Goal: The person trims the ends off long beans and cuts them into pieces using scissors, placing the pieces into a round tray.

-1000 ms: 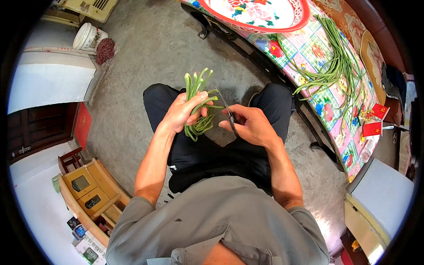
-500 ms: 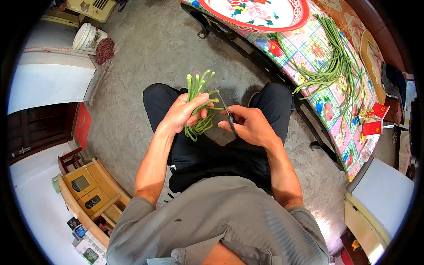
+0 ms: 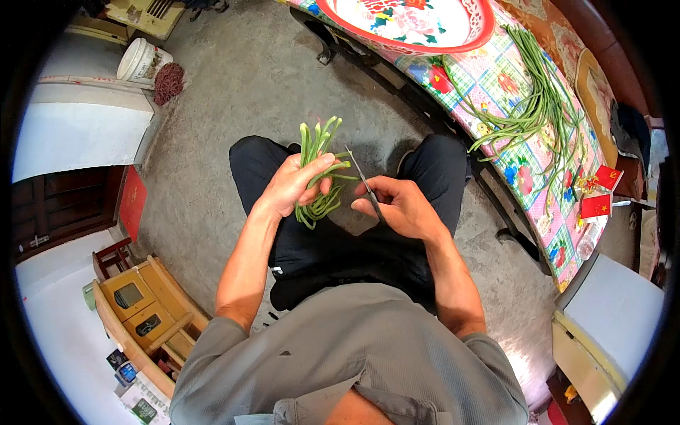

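Note:
My left hand (image 3: 296,183) is closed around a folded bunch of long green beans (image 3: 317,138), whose ends stick up above the fingers and whose loops hang below. To the right, my right hand (image 3: 398,204) grips dark-handled scissors (image 3: 360,170). Their blades point up and left, beside the bean ends that stick out to the right of my left hand. Both hands are above my lap. More long green beans (image 3: 533,106) lie on the patterned tablecloth (image 3: 524,180) at the right.
A red-rimmed floral basin (image 3: 418,49) stands at the table's near end. A white bucket (image 3: 138,60) and a reddish-brown heap (image 3: 168,82) are at upper left. A wooden cabinet (image 3: 149,312) stands at lower left. Part of another person's feet (image 3: 205,8) shows at the top.
The scissors have turned slightly, and their blades look closer together. The bean ends near them look shorter on the right. A person's feet have come into view at the top.

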A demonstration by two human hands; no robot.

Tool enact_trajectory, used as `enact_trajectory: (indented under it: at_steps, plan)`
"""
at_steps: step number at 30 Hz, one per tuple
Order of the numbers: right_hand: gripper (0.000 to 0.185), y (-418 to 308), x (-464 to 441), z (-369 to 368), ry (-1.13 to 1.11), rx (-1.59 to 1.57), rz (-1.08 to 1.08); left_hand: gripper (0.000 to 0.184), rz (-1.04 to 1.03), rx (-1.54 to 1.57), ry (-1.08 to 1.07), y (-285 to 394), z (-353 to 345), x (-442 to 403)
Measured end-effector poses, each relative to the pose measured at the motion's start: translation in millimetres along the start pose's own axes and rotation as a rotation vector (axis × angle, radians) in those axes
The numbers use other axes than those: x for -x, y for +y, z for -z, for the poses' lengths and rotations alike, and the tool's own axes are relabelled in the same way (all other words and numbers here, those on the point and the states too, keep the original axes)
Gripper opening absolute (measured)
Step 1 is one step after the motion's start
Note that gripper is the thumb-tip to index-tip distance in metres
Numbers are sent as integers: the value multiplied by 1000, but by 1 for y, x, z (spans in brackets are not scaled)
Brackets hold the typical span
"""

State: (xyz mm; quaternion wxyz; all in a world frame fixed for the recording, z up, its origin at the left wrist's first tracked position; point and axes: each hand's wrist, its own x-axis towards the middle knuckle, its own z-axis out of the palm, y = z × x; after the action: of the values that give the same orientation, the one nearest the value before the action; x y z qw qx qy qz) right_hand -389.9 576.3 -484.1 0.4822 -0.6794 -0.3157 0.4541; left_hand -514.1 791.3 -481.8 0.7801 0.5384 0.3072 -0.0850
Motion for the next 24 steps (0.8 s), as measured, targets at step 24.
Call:
enact_trajectory:
  at_steps: [24]
  plan:
    - [33, -10, -16, 29, -155, -238, -32, 32, 32, -60, -133, 0, 4, 2]
